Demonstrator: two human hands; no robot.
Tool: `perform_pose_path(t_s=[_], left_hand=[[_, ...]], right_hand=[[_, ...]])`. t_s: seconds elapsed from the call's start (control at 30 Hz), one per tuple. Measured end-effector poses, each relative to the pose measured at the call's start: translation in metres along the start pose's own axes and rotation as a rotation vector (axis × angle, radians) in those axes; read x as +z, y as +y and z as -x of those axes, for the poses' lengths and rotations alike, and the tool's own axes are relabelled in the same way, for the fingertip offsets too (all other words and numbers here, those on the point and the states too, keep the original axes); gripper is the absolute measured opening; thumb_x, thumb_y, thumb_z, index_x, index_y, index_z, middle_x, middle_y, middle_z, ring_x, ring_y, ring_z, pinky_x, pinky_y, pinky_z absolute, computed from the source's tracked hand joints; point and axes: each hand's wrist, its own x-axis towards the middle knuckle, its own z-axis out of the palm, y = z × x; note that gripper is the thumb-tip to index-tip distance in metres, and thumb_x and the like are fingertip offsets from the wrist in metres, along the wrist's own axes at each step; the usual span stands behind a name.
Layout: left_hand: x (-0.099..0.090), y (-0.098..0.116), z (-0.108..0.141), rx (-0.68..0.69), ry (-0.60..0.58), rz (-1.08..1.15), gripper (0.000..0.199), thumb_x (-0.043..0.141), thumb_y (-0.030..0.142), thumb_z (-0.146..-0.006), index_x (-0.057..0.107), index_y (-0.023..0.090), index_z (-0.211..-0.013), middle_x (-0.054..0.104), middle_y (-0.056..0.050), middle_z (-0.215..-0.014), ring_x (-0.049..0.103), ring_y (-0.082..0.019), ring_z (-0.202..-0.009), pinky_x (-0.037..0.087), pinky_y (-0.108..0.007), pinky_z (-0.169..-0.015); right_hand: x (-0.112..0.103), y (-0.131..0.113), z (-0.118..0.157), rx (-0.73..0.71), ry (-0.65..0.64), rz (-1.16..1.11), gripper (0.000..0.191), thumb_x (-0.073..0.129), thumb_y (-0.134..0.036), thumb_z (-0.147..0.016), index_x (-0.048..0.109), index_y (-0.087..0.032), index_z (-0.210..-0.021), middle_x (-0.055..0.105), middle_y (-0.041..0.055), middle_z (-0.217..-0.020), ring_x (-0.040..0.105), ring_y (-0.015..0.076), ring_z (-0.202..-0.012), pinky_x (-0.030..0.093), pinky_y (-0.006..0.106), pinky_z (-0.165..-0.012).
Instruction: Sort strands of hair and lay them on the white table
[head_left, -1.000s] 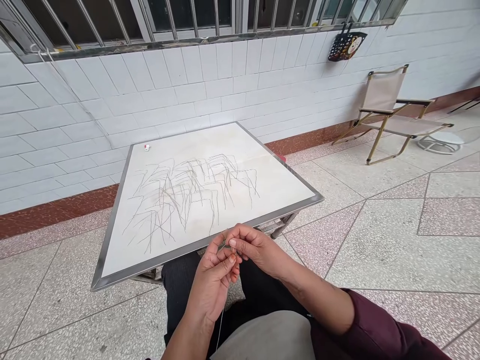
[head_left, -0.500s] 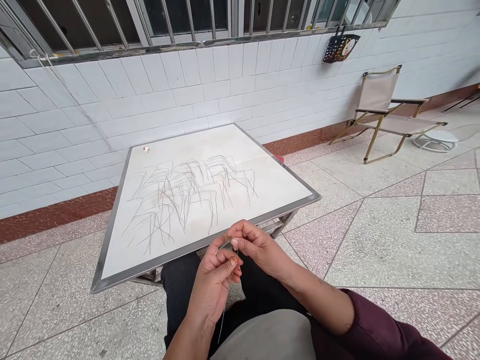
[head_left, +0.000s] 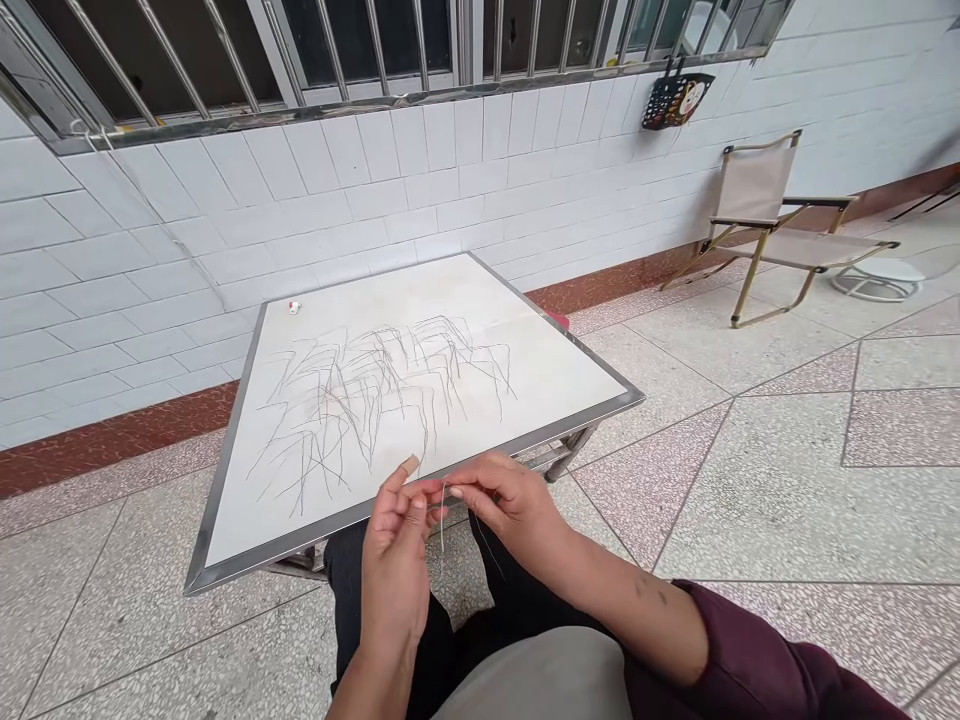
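Above the near edge of the white table [head_left: 555, 375], my hands meet over my lap with a thin wire [head_left: 442, 535] between them. My right hand [head_left: 521, 510] pinches the wire between thumb and forefinger. The fingertips of my left hand [head_left: 397, 570] close on it just beside, while its forefinger points up, its tip wrapped in something tan. One length of the wire hangs below the fingers and another thin strand trails under my right hand. Many thin bent wires [head_left: 427, 388] lie in a loose, overlapping spread on the tabletop.
A small white and red object [head_left: 294, 307] sits at the table's far left corner. Behind stands a white tiled wall with a barred window [head_left: 420, 45] and a hanging dotted bag [head_left: 675, 100]. To the right are a folding chair [head_left: 757, 190] and a round white stool [head_left: 877, 275].
My left hand has shifted left and its forefinger has lifted off the wire. The wire, looped between the fingers before, now hangs down between my hands.
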Motion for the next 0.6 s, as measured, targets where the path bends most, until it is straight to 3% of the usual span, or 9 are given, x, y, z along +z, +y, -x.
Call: perform_pose_path(t_s=[0.23,0.4,0.6], left_hand=[[-0.006,0.025,-0.01,0.018,-0.032,-0.152,0.049,0.079,0.032,-0.076,0.064,0.021,-0.121,0.068,-0.001,-0.084,0.061,-0.013,-0.078,0.048,-0.028,-0.078],[-0.005,0.022,-0.009,0.008,-0.03,-0.17,0.047,0.08,0.03,-0.074,0.065,0.021,-0.118,0.066,0.001,-0.075,0.057,-0.011,-0.067,0.048,-0.027,-0.072],[-0.006,0.019,-0.01,-0.016,-0.02,-0.186,0.047,0.08,0.031,-0.073,0.066,0.021,-0.116,0.066,0.002,-0.075,0.058,-0.011,-0.067,0.048,-0.025,-0.07]], right_hand=[[0.002,0.004,-0.006,-0.257,-0.057,0.227,0.017,0.053,-0.024,-0.099,0.07,-0.023,-0.099,0.073,0.0047,-0.087,0.06,0.0193,-0.078,0.049,0.034,-0.073],[0.002,0.003,-0.005,-0.214,-0.092,0.278,0.014,0.055,-0.026,-0.098,0.068,-0.021,-0.098,0.071,0.005,-0.085,0.058,0.02,-0.078,0.048,0.034,-0.07],[0.004,0.003,-0.003,-0.224,-0.105,0.241,0.017,0.051,-0.013,-0.095,0.065,-0.021,-0.098,0.07,0.0049,-0.087,0.056,0.0201,-0.081,0.048,0.034,-0.074]])
